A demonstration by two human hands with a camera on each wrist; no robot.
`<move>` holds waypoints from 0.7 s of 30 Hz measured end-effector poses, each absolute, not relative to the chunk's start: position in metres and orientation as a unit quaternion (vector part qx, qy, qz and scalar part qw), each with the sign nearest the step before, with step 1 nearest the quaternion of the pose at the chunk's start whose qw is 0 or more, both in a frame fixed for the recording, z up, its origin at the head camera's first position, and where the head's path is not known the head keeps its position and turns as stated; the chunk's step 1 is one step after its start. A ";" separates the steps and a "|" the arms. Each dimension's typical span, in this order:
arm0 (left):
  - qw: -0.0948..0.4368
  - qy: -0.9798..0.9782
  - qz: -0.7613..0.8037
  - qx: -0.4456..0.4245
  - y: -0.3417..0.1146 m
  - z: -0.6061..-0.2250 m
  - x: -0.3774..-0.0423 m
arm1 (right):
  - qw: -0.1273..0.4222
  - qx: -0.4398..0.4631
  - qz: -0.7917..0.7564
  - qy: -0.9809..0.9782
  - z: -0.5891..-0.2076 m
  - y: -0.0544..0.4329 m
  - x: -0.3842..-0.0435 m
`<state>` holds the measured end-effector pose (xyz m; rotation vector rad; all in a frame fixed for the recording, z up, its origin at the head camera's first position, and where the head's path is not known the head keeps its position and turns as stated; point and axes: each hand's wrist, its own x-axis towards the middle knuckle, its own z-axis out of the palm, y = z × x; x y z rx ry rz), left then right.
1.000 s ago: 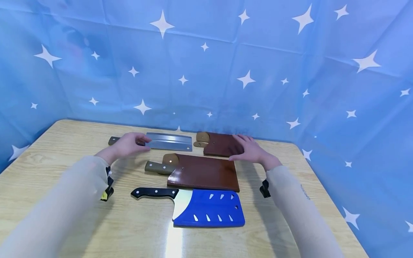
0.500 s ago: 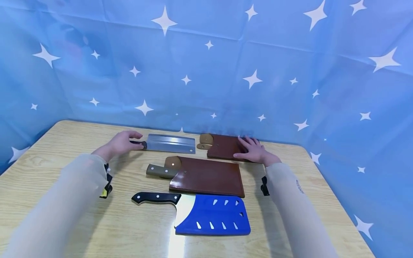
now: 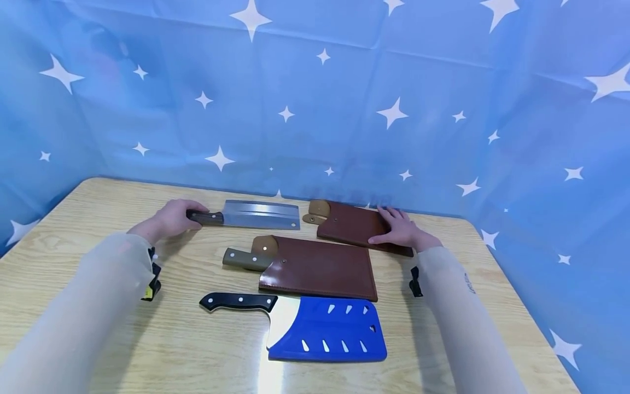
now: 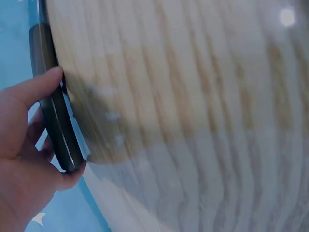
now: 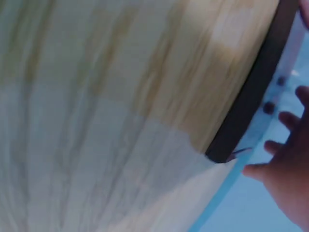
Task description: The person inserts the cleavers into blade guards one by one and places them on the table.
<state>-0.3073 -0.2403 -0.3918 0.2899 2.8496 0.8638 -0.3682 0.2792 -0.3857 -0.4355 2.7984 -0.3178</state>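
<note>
At the back left of the table, my left hand (image 3: 172, 218) grips the dark handle (image 3: 205, 217) of a bare-bladed cleaver (image 3: 261, 214). The left wrist view shows the thumb on one side of that handle (image 4: 60, 121) and fingers curled on the other. My right hand (image 3: 400, 230) spreads over the right part of a brown leather knife sheath (image 3: 349, 221), its thumb by the near edge. In the right wrist view the fingers (image 5: 285, 145) are spread beside the sheath's dark edge (image 5: 253, 87).
In front lies a larger brown sheath (image 3: 320, 268) with an olive-handled knife (image 3: 246, 259) in it. Nearest is a black-handled cleaver (image 3: 238, 300) in a blue slotted blade cover (image 3: 330, 328). A blue star-patterned curtain (image 3: 295, 82) hangs behind the wooden table (image 3: 187, 350).
My left hand has moved left along the cleaver handle to its butt end and closed on it. My right hand has moved slightly right over the sheath, whose right end now shows.
</note>
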 end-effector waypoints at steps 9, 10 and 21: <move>0.087 0.938 0.318 0.104 -0.248 -0.393 -0.305 | 0.206 -0.156 -0.130 0.957 -0.383 0.283 -0.369; 0.088 0.937 0.322 0.102 -0.248 -0.391 -0.305 | 0.211 -0.160 -0.122 0.956 -0.382 0.284 -0.369; 0.072 0.936 0.327 0.110 -0.251 -0.388 -0.297 | 0.184 -0.169 -0.122 0.961 -0.383 0.291 -0.361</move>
